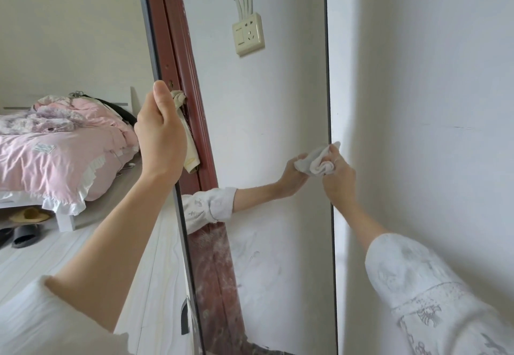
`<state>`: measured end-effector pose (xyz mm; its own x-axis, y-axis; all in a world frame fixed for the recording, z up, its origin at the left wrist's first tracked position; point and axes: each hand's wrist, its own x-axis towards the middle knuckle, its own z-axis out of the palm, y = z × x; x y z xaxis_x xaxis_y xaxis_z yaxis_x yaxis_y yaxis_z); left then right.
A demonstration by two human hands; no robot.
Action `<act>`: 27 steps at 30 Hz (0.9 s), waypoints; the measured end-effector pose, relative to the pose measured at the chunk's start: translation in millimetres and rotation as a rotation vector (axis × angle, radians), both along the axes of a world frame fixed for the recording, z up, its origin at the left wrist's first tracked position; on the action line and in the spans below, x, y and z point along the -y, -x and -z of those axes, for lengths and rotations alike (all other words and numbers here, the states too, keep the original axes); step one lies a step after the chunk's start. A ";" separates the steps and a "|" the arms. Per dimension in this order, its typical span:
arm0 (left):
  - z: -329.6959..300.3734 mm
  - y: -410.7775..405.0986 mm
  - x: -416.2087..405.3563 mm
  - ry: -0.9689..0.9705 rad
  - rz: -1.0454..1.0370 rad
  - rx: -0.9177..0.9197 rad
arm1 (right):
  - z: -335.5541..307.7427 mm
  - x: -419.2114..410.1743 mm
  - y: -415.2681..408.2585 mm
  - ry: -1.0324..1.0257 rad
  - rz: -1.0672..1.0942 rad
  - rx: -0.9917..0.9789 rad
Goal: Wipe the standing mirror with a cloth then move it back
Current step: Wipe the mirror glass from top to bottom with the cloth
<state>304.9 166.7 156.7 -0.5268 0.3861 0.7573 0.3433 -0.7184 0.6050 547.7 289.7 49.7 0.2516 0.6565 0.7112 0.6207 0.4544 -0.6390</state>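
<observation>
So we're mid-wipe on the standing mirror (278, 110), which stands upright just beside the white wall (417, 76) on our right. Our left hand (160, 135) grips the mirror's left edge, fingers curled round the frame and thumb up the front, steadying it. Our right hand (338, 175) has its fingers bunched around the cloth (319, 160), a crumpled white wad pressed on the glass right at the right-hand edge.

The upper glass looks pretty clean, but the lower part is smeary and dusty, so we'd say the job is maybe halfway. To do this bit well, we reckon flattening the cloth helps, since a balled-up wad only touches a small patch. Overlapping passes working downward seem best, with the left hand holding firm so the push doesn't rock the frame.

Watch the right edge: the frame sits close to the wall, so knuckles can scrape there, and the cloth can slip off the glass. On the left there's open floor (41, 257), with the bed (55, 154) and some slippers (25, 236) farther off, so that side has the room for moving the mirror afterwards. The foot of the mirror is out of view, so we can't tell what it rests on.
</observation>
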 end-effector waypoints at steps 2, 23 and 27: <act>1.8 32.1 19.0 0.069 -0.125 -0.058 | 43.2 8.1 -2.5 0.095 0.014 -0.004; 3.0 26.0 13.7 0.108 -0.138 -0.109 | 74.1 12.4 8.5 0.161 -0.023 0.042; 3.0 25.2 14.5 0.118 -0.136 -0.109 | 144.4 26.3 -5.2 0.397 -0.087 0.072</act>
<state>279.7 152.3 153.7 -0.4975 0.4059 0.7666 0.5005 -0.5875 0.6359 553.0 263.4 -94.7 0.1416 0.8999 0.4125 0.6407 0.2344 -0.7311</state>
